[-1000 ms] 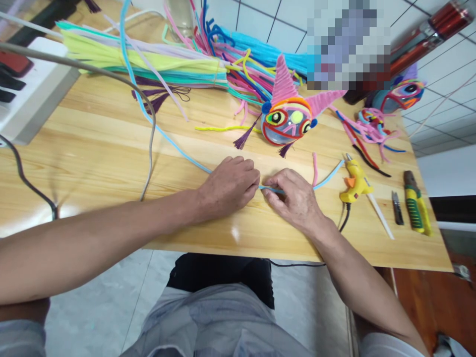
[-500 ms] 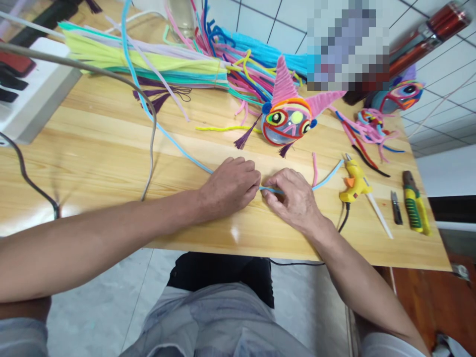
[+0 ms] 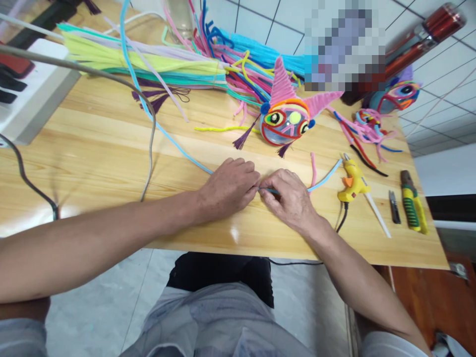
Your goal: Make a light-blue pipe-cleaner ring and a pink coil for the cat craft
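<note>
One blue pipe cleaner [image 3: 182,149], gripped by left hand [image 3: 231,187] and right hand [image 3: 290,198], seems mid-shaping; next calls for even tension.

Strand [image 3: 128,64] left of glue gun [image 3: 356,182], pliers [image 3: 410,203] right.

I note a wooden tabletop [image 3: 100,158], smooth and glossy — light glares off it. Blue stem [image 3: 182,151]: matt, soft-looking. Glue gun [image 3: 354,181]: smooth yellow plastic, metal nozzle [image 3: 346,156]. Figure [image 3: 286,123]: clear, shiny shell [image 3: 270,134] — horns [image 3: 281,87] matt and ridged. Wall [image 3: 256,29]: smooth tile.
</note>
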A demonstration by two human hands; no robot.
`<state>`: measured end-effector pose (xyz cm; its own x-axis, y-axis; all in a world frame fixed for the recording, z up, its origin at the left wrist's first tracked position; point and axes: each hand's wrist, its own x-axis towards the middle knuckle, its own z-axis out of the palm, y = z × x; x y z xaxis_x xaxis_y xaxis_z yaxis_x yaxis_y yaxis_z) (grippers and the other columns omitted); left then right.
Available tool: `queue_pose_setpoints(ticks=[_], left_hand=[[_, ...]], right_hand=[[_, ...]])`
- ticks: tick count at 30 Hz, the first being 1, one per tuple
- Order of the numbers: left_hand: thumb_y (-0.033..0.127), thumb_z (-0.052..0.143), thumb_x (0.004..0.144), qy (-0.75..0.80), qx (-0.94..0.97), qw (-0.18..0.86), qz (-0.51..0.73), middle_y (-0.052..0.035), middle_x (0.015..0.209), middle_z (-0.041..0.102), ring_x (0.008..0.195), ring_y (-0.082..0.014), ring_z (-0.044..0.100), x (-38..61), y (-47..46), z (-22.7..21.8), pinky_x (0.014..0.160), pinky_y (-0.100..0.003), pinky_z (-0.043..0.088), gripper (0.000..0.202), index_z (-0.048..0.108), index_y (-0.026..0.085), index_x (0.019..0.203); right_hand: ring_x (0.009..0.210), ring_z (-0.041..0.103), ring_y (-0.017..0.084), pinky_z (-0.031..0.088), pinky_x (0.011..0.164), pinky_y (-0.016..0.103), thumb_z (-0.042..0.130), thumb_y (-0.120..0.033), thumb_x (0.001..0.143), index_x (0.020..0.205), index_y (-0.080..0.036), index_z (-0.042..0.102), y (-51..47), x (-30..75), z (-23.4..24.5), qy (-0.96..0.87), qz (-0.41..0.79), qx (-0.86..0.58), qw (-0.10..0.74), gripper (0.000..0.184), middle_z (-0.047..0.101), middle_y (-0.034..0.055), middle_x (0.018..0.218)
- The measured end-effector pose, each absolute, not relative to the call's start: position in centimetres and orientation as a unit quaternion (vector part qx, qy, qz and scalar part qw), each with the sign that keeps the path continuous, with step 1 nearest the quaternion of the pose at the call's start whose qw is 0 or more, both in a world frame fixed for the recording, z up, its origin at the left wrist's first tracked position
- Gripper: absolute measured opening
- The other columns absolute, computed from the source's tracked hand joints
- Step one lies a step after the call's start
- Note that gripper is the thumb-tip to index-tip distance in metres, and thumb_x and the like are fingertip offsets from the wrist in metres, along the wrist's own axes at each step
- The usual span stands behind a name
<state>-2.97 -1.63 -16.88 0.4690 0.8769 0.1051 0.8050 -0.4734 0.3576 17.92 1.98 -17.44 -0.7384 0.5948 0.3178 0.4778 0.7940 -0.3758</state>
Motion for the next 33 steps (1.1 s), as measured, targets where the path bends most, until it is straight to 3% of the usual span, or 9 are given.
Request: queue_pose_setpoints(ticks=[11, 18, 33], left_hand=[[0.021, 0.050, 0.099, 0.494, 0.849, 0.129, 0.140, -0.0096, 0.097, 0.067, 0.092, -0.0244, 0.059, -2.99, -1.64, -16.93, 0.082, -0.039, 0.040, 0.021, 0.068, 0.015, 0.090], [0.022, 0.050, 0.101, 0.499, 0.844, 0.127, 0.152, -0.0097, 0.098, 0.068, 0.090, -0.0232, 0.059, -3.12, -1.59, -17.02, 0.081, -0.038, 0.039, 0.022, 0.069, 0.015, 0.093], [0.022, 0.051, 0.101, 0.500, 0.845, 0.132, 0.139, -0.0102, 0.099, 0.068, 0.093, -0.0246, 0.060, -3.08, -1.54, -16.95, 0.082, -0.039, 0.039, 0.022, 0.070, 0.014, 0.096]], right_hand=[[0.079, 0.058, 0.022, 0.047, 0.075, 0.038, 0.057, -0.018, 0.096, 0.086, -0.022, 0.061, 1.97, 17.76, -17.49, -0.922, 0.139, -0.293, 0.213, 0.012, 0.064, 0.0047, 0.082], [0.083, 0.060, 0.023, 0.048, 0.078, 0.040, 0.061, -0.023, 0.095, 0.096, -0.023, 0.062, 1.97, 18.19, -17.23, -0.920, 0.141, -0.296, 0.215, 0.001, 0.066, 0.0055, 0.088], [0.083, 0.062, 0.023, 0.050, 0.077, 0.040, 0.061, -0.022, 0.094, 0.098, -0.023, 0.063, 1.93, 18.15, -17.23, -0.916, 0.160, -0.290, 0.226, 0.004, 0.066, 0.0055, 0.087]])
